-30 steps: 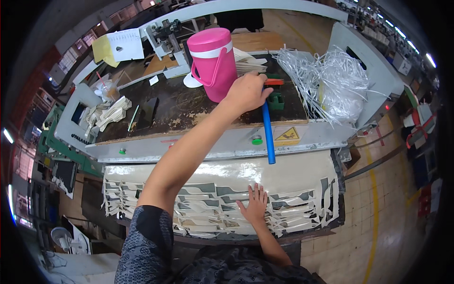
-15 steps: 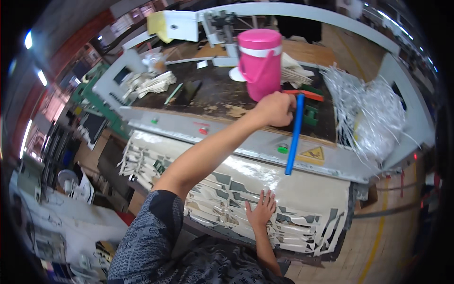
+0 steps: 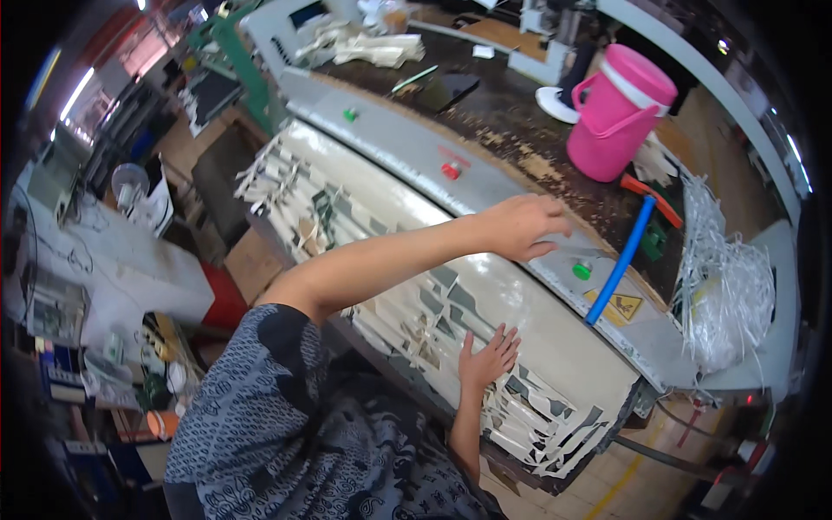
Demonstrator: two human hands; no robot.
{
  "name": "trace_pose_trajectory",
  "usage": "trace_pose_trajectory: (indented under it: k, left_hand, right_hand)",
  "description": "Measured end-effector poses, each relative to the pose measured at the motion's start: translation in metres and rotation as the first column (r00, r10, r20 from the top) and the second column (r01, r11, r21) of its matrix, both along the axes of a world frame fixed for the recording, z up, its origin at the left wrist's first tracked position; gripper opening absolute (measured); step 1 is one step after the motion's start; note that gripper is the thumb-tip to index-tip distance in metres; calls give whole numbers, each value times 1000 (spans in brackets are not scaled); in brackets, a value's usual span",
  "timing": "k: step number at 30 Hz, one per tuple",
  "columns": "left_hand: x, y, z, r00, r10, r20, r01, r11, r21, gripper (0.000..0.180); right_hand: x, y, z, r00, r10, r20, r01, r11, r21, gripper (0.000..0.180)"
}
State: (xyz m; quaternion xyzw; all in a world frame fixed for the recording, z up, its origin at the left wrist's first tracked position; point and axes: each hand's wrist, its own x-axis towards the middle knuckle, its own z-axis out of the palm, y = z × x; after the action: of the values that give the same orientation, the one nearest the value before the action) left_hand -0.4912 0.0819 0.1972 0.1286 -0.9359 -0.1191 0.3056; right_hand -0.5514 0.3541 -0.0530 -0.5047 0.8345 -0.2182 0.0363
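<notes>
My left hand [image 3: 524, 227] hangs over the front edge of the grey metal machine bed, its fingers loosely bent and apart, with nothing visible in them. It is left of a blue tube-like bar [image 3: 622, 264], which slants over the machine's edge beside an orange-red piece [image 3: 652, 201]. My right hand [image 3: 490, 357] lies with spread fingers on a glossy cream sheet [image 3: 511, 299] draped below the edge. Cut-out gaps and narrow strips [image 3: 537, 416] run along the sheet's near part, with dark green showing through.
A pink lidded jug [image 3: 620, 117] stands on the worn dark board [image 3: 494, 130]. White stringy plastic [image 3: 724, 295] piles up at the right. Green buttons [image 3: 581, 271], a red button [image 3: 451, 171] and a yellow warning plate [image 3: 622, 305] line the edge. Cream pieces [image 3: 377, 50] lie at far left.
My left hand has drawn back from beside the blue bar and orange-red piece, and its fingers have loosened. My right hand stays on the sheet. The view has turned and shifted left.
</notes>
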Motion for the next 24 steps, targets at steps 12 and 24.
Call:
trace_pose_trajectory:
  k: [12,24]
  left_hand:
    - [371,-99,-136,583,590,558,-727,686,35,38]
    - [488,-107,-172,701,156,696,-225,974,8,28]
  right_hand:
    - [28,-22,5,997,-62,-45,64,998,26,81]
    - [34,-19,4,988,-119,-96,132,981,146,78]
